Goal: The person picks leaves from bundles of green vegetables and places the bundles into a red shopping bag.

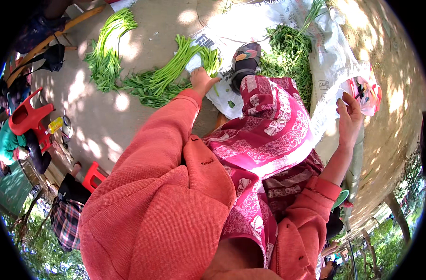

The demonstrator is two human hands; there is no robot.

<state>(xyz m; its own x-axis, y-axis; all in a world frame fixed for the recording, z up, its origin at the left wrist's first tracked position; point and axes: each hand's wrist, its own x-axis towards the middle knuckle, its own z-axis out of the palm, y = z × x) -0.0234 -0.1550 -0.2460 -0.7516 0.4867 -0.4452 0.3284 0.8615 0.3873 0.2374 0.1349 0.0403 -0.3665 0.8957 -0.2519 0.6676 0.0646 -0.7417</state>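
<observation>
My left hand (203, 82) reaches down to a bunch of long green leafy stems (168, 74) on the ground. Its thumb stands apart from the fingers, which touch or hover over the stem ends; I see nothing gripped. Over at the right, my right hand (349, 120) is raised beside a white woven sack (322, 86), its fingers loosely bent and apart, nothing in them. A heap of loose green leaves (287, 60) lies on the sack sheet, right of my sandalled foot (245, 63).
Another bundle of green stems (111, 51) lies farther left. Red plastic stools (31, 114) and a yellow bottle (55, 125) stand at the left, near a seated person in green (10, 142). A pink-and-white plastic bag (370, 93) sits beyond my right hand.
</observation>
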